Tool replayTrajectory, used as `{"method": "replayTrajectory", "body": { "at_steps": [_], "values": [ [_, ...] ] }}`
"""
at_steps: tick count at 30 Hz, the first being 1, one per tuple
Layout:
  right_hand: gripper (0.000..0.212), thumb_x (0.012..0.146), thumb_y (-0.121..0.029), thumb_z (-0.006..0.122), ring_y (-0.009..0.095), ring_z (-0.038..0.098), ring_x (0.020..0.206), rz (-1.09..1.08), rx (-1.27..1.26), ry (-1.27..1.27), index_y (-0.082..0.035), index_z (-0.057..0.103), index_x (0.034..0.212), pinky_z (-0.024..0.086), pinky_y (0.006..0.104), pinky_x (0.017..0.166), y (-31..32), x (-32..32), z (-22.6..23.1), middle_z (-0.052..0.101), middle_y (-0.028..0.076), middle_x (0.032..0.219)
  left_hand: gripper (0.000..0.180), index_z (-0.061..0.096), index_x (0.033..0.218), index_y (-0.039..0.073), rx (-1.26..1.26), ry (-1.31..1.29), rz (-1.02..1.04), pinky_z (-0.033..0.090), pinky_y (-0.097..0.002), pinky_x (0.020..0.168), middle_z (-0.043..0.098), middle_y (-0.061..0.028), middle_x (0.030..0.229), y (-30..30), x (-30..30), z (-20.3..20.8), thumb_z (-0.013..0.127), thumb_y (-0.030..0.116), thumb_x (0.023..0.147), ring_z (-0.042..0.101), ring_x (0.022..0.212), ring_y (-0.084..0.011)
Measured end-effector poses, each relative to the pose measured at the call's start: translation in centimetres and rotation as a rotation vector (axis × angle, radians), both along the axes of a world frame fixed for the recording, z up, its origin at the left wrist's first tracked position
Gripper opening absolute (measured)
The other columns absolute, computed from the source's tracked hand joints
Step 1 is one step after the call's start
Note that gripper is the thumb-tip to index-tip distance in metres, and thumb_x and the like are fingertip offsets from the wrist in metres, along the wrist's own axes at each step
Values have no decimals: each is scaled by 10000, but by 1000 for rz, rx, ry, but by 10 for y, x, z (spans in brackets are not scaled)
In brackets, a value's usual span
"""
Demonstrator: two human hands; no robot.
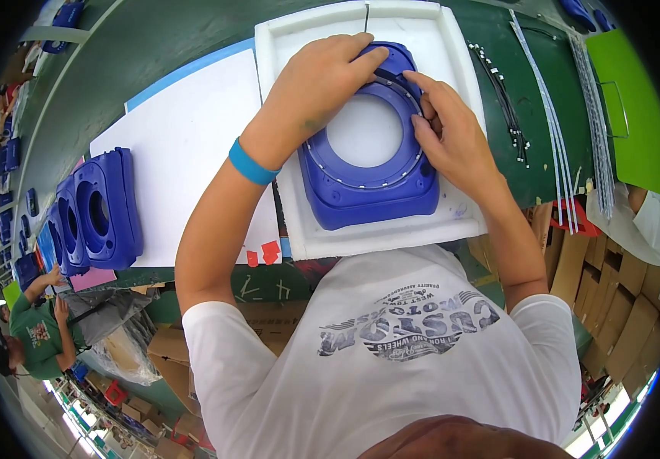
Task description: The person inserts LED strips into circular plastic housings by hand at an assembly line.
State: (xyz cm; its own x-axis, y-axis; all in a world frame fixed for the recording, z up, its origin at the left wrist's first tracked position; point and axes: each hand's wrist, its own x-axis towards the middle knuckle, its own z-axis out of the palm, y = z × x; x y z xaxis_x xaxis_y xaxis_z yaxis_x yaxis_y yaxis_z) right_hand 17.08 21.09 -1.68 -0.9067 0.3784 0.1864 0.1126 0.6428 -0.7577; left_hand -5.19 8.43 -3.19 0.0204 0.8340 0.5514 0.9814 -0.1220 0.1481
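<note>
A blue plastic housing (368,208) with a large round opening lies in a white foam tray (391,243). Around the opening runs a narrow strip with small light dots (360,186), which looks like an LED strip; its upper part is dark. My left hand (334,73) reaches over the housing's upper left, fingers bent and closed at the dark part of the strip; its fingertips are partly hidden. On the upper right, my right hand (450,122) has its index finger and thumb against the ring at the strip, the other fingers curled.
Several blue housings (104,210) stand in a row at the left beside a white board (184,168). Short black cables (504,99), long pale strips (552,115) and a green panel (636,115) are at the right. Red tags (270,252) lie near the front edge. A co-worker stands at lower left.
</note>
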Motion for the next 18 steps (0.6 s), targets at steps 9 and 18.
{"method": "replayTrajectory", "body": {
  "at_steps": [9, 18],
  "values": [
    [549, 921, 64, 637, 291, 578, 835, 4, -20, 0, 1, 594, 1465, 518, 409, 785, 1, 0, 1, 554, 130, 969, 412, 759, 1303, 78, -12, -23, 6, 606, -443, 929, 752, -164, 1276, 2, 4, 5, 754, 85, 891, 741, 1099, -353],
    [556, 923, 51, 657, 280, 569, 824, -2, -27, 6, 3, 594, 1473, 515, 400, 786, 1, 0, 0, 549, 123, 956, 487, 735, 1380, 78, -228, -402, -22, 585, -443, 972, 758, -182, 1241, 8, -4, 19, 823, 95, 902, 718, 1129, -399]
  ]
}}
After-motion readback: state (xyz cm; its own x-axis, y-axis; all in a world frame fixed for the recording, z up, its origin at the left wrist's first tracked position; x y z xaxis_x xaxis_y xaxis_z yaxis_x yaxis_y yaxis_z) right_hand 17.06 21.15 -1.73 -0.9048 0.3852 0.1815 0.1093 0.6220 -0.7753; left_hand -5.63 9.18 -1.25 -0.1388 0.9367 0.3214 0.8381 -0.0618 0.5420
